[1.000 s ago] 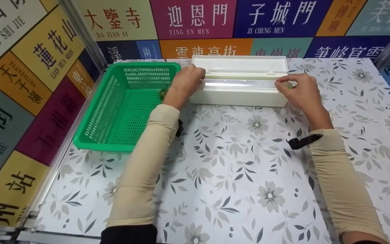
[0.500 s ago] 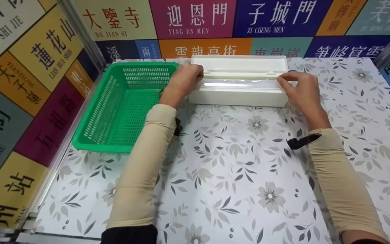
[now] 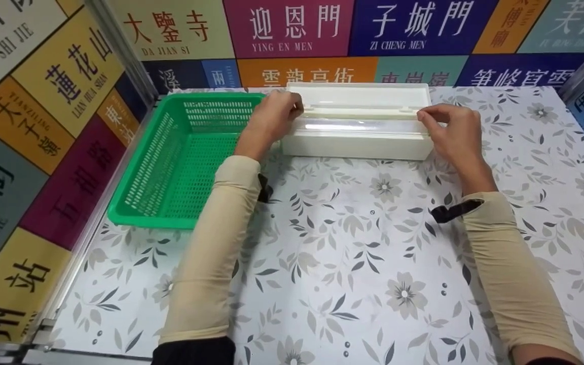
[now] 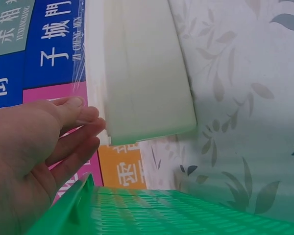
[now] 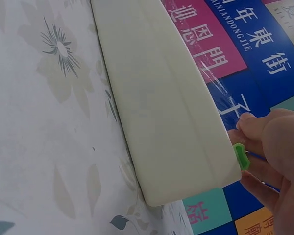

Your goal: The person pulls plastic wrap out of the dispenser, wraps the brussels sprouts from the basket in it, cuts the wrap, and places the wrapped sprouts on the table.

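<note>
A long white cling film dispenser stands at the back of the table with its lid raised behind it. Clear cling film stretches across its top. At the dispenser's left end, my left hand pinches the film's edge between thumb and fingers. My right hand pinches the other corner at the right end. In the left wrist view, film runs taut from the fingertips. A small green plastic piece sits at the dispenser's end beside my right fingers.
A green perforated basket stands left of the dispenser, close under my left forearm. The tabletop has a floral cover. Panels with printed characters rise behind and at the left.
Both hands have shifted slightly up and apart, the left one leftward and the right one rightward, still holding the film. Dispenser and basket stay in place.
</note>
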The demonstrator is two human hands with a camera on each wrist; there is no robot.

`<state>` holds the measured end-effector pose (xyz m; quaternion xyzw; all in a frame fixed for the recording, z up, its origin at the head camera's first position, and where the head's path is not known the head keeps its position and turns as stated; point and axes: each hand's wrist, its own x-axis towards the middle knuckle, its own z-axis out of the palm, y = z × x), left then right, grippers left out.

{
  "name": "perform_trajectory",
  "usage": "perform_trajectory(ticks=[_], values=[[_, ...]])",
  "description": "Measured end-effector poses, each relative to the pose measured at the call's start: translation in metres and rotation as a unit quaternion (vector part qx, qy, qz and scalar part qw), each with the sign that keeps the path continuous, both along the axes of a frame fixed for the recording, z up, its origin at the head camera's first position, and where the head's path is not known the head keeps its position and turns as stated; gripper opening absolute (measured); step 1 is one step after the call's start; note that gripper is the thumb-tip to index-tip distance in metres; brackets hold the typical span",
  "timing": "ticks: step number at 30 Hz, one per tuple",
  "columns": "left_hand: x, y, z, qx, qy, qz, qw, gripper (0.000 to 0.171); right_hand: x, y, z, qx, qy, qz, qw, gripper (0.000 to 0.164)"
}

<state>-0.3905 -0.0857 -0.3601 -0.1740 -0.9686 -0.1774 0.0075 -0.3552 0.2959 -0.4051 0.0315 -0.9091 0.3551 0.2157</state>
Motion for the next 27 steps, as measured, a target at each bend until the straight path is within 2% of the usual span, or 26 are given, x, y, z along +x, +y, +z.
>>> perform_trajectory(ticks=[2, 6, 12, 18, 27], values=[[0.000, -0.002, 0.000, 0.014, -0.006, 0.006, 0.9999, 0.024, 0.001, 0.000, 0.001, -0.004, 0.003, 0.001, 1.000, 0.032], [0.001, -0.005, 0.001, 0.035, 0.005, 0.013, 0.9993, 0.025, 0.001, -0.001, 0.003, -0.015, 0.013, 0.009, 1.000, 0.032], [0.000, -0.004, 0.003, 0.047, 0.025, 0.006, 0.9986, 0.025, 0.002, 0.001, 0.007, -0.022, 0.011, 0.002, 1.000, 0.032], [0.002, -0.004, 0.005, 0.062, 0.023, 0.014, 0.9977, 0.026, 0.002, 0.000, 0.010, -0.028, 0.014, -0.001, 1.000, 0.030], [0.003, -0.006, 0.007, 0.087, 0.057, 0.005, 0.9945, 0.024, 0.006, 0.000, 0.017, -0.022, 0.039, 0.002, 0.999, 0.030]])
